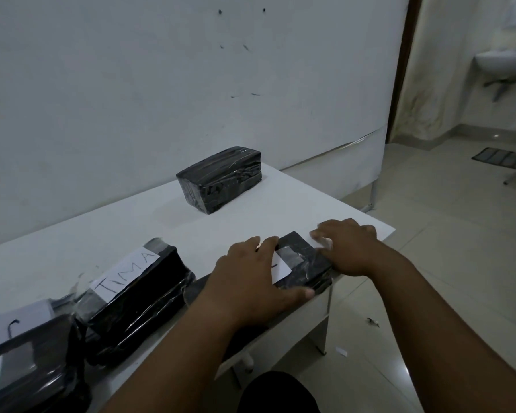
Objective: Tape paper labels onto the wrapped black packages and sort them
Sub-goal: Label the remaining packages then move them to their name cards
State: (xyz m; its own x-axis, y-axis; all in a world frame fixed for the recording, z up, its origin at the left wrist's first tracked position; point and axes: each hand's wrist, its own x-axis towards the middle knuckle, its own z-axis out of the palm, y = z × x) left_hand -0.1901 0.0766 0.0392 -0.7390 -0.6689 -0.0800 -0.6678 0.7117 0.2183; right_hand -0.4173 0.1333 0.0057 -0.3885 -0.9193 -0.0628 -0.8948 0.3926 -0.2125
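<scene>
At the desk's [280, 189] front right corner both hands, left hand [251, 281] and right hand [350, 248], lie open-palmed, grip closed on nothing, pressing the paper label [281, 268] onto the black package [303, 263]; better to smooth the tape [292, 254] outward firmly

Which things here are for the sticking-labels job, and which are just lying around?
For the job: package under both hands, its paper label, TIMA package, nearest labelled package, unlabelled package, left hand, right hand.

Just around: sink, floor mat, floor scraps.
</scene>
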